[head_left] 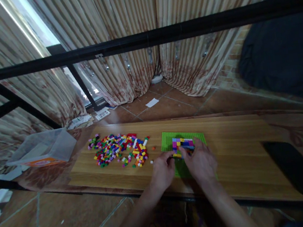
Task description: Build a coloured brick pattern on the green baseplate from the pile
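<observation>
A green studded baseplate (167, 138) lies on the wooden board, and on it stands a low block structure of coloured toy bricks (182, 142), with purple, yellow, white, blue and pink pieces showing. My left hand (162, 170) is at the structure's left front corner, its fingers pinched together; whatever sits between the fingertips is hidden. My right hand (203, 162) lies over the structure's right and front side, thumb at the front and fingers along the right edge, closed around it. The hands cover the front part of the baseplate.
Left of the baseplate spreads a heap of loose bricks (113, 147), with a single orange brick (153, 148) nearer the plate. A clear plastic bin (59, 144) stands at far left. A dark flat panel (299, 171) lies at right. A black metal rail (141, 42) crosses beyond the board.
</observation>
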`<state>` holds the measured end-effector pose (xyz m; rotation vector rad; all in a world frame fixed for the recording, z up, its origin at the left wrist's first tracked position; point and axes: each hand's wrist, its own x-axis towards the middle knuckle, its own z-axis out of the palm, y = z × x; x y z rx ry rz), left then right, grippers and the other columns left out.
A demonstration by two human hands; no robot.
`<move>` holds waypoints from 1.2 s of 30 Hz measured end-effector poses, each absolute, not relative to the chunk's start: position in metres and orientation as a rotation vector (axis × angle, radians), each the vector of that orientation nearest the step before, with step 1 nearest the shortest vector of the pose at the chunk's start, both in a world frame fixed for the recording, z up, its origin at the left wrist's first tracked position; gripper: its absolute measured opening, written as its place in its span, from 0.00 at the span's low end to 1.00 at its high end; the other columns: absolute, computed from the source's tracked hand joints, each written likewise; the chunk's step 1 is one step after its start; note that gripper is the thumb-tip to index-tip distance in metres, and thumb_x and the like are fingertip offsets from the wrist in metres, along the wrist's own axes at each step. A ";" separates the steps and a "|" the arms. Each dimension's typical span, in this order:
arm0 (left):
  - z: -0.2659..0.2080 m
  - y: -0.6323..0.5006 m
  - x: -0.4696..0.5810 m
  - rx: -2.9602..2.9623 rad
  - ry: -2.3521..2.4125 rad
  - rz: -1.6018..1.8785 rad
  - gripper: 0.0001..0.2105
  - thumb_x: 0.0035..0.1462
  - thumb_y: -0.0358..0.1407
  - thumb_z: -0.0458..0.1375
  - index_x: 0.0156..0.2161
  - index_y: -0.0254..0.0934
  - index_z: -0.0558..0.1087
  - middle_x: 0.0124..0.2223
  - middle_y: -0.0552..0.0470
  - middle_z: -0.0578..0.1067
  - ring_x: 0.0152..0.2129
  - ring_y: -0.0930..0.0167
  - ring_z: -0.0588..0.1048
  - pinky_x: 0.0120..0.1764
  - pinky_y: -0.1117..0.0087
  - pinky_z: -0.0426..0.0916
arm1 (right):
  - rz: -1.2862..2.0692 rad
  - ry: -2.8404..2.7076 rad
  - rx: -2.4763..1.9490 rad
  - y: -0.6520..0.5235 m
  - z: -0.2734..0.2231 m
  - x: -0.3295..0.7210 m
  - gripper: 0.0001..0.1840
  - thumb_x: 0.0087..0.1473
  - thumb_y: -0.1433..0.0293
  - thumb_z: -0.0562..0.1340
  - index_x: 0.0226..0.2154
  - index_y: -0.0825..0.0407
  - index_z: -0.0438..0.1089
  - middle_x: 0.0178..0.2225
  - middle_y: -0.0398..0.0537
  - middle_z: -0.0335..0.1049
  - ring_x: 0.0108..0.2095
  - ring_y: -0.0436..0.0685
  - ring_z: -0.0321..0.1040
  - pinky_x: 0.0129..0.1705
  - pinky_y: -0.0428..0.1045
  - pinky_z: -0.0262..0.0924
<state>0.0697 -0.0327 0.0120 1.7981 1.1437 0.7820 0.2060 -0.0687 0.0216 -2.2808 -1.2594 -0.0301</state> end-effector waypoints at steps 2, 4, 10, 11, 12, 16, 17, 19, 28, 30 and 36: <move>0.011 -0.034 0.070 1.858 1.126 0.756 0.17 0.56 0.25 0.53 0.47 0.41 0.77 0.45 0.49 0.79 0.40 0.67 0.77 0.49 0.66 0.70 | -0.065 -1.257 -2.348 -0.066 0.022 0.202 0.37 0.58 0.49 0.54 0.56 0.63 0.62 0.43 0.69 0.72 0.44 0.72 0.69 0.43 0.60 0.59; 0.010 -0.035 0.071 1.894 1.117 0.754 0.17 0.56 0.26 0.53 0.48 0.41 0.77 0.45 0.49 0.78 0.41 0.66 0.77 0.49 0.65 0.70 | -0.091 -1.258 -2.386 -0.066 0.023 0.199 0.37 0.59 0.49 0.52 0.57 0.63 0.62 0.43 0.70 0.72 0.43 0.73 0.69 0.42 0.60 0.58; 0.004 -0.038 0.072 1.966 1.075 0.800 0.18 0.57 0.24 0.52 0.48 0.41 0.76 0.45 0.50 0.78 0.42 0.68 0.76 0.50 0.67 0.71 | -0.092 -1.277 -2.570 -0.063 0.037 0.193 0.32 0.60 0.54 0.52 0.55 0.62 0.63 0.40 0.66 0.74 0.42 0.72 0.70 0.41 0.60 0.59; 0.002 -0.038 0.072 1.975 1.069 0.808 0.18 0.57 0.24 0.51 0.48 0.40 0.76 0.44 0.50 0.78 0.42 0.68 0.76 0.49 0.67 0.71 | -0.080 -1.283 -2.605 -0.062 0.040 0.192 0.32 0.60 0.55 0.53 0.56 0.62 0.62 0.40 0.66 0.74 0.43 0.71 0.70 0.41 0.60 0.58; 0.001 -0.038 0.073 1.980 1.064 0.814 0.18 0.57 0.24 0.51 0.48 0.39 0.75 0.44 0.50 0.77 0.42 0.68 0.76 0.49 0.67 0.71 | -0.068 -1.291 -2.630 -0.061 0.043 0.191 0.32 0.60 0.55 0.53 0.57 0.62 0.61 0.40 0.65 0.74 0.43 0.71 0.70 0.42 0.59 0.58; -0.003 -0.039 0.074 1.980 1.070 0.814 0.18 0.57 0.24 0.51 0.49 0.37 0.75 0.45 0.47 0.77 0.42 0.68 0.77 0.50 0.66 0.72 | -0.023 -1.322 -2.672 -0.056 0.049 0.191 0.33 0.60 0.56 0.55 0.58 0.63 0.58 0.39 0.65 0.75 0.43 0.69 0.71 0.44 0.58 0.57; -0.003 -0.039 0.074 1.981 1.072 0.812 0.18 0.57 0.24 0.51 0.50 0.37 0.75 0.46 0.47 0.77 0.43 0.67 0.77 0.50 0.65 0.71 | -0.030 -1.331 -2.673 -0.055 0.049 0.191 0.33 0.59 0.56 0.55 0.58 0.63 0.59 0.38 0.64 0.75 0.42 0.69 0.72 0.44 0.58 0.56; -0.004 -0.039 0.075 1.984 1.077 0.805 0.18 0.57 0.24 0.51 0.50 0.36 0.75 0.46 0.46 0.77 0.43 0.67 0.77 0.51 0.65 0.71 | -0.054 -1.349 -2.673 -0.055 0.048 0.192 0.31 0.59 0.57 0.56 0.57 0.63 0.60 0.37 0.63 0.75 0.41 0.69 0.72 0.44 0.58 0.56; -0.002 -0.039 0.075 1.967 1.072 0.782 0.19 0.57 0.24 0.50 0.50 0.37 0.75 0.46 0.45 0.77 0.44 0.66 0.76 0.52 0.63 0.70 | -0.073 -1.346 -2.674 -0.052 0.051 0.191 0.24 0.58 0.57 0.55 0.46 0.61 0.66 0.31 0.61 0.76 0.37 0.67 0.74 0.44 0.58 0.55; -0.002 -0.039 0.075 1.958 1.076 0.783 0.18 0.57 0.24 0.50 0.50 0.37 0.74 0.47 0.45 0.77 0.44 0.66 0.76 0.52 0.63 0.70 | -0.037 -1.337 -2.672 -0.053 0.053 0.192 0.25 0.58 0.57 0.55 0.47 0.61 0.66 0.32 0.61 0.76 0.38 0.67 0.74 0.44 0.58 0.55; 0.009 -0.039 0.076 1.949 1.122 0.714 0.20 0.54 0.24 0.51 0.51 0.36 0.73 0.45 0.46 0.77 0.41 0.66 0.76 0.50 0.64 0.70 | 0.186 -1.282 -2.553 -0.072 0.039 0.209 0.30 0.59 0.54 0.55 0.56 0.58 0.63 0.36 0.61 0.77 0.40 0.67 0.74 0.42 0.56 0.59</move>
